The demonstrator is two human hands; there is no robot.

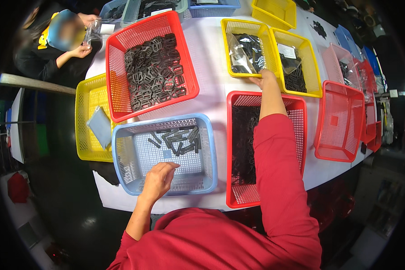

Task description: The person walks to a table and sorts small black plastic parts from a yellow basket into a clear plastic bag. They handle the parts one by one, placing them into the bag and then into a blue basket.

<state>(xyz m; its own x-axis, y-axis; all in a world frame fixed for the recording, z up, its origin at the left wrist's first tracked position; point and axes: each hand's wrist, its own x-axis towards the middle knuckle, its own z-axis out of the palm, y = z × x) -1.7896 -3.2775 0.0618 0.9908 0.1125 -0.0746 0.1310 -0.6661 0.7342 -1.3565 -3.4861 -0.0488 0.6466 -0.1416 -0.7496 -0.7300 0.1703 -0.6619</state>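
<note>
My right arm stretches over a red basket (229,148) of dark parts to a yellow basket (231,72). My right hand (266,80) is closed on that basket's near rim. Clear plastic bags (240,54) and black pieces lie inside it. Above the near side of a blue basket (121,155) is my left hand (159,180), fingers curled together; anything inside them is hidden. Several narrow black plastic pieces (177,138) lie toward the far right of the blue basket's floor.
A large red basket (191,83) of black buckle-like parts leans over a yellow basket (83,135) holding a blue-grey pad (99,126). Another yellow basket (317,67) adjoins the one I touch. Red baskets (321,135) stand at right. Across the table, a person's hands (82,50) hold a clear bag.
</note>
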